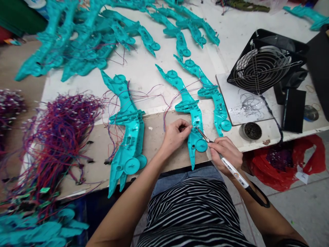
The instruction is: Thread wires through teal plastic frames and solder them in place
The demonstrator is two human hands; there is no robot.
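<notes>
My right hand [227,154] is closed around a white soldering iron [232,170]. The iron's metal tip reaches into a turquoise plastic shell half [189,97] lying in front of me. Pinched together over that shell, the fingers of my left hand [177,133] hold a thin wire near the tip; the wire's end is partly hidden. Red and purple wires [171,103] run from beside this hand across the shell. To the right lies another turquoise shell [218,103], and to the left a stacked pair of shells [127,120].
Many turquoise shells [84,44] are piled at the back left. A heap of red and purple wires [66,123] lies on the left. On the right stand a black fan [264,65], a small round tin [252,131] and a black box [294,109]. A red bag [264,175] hangs below.
</notes>
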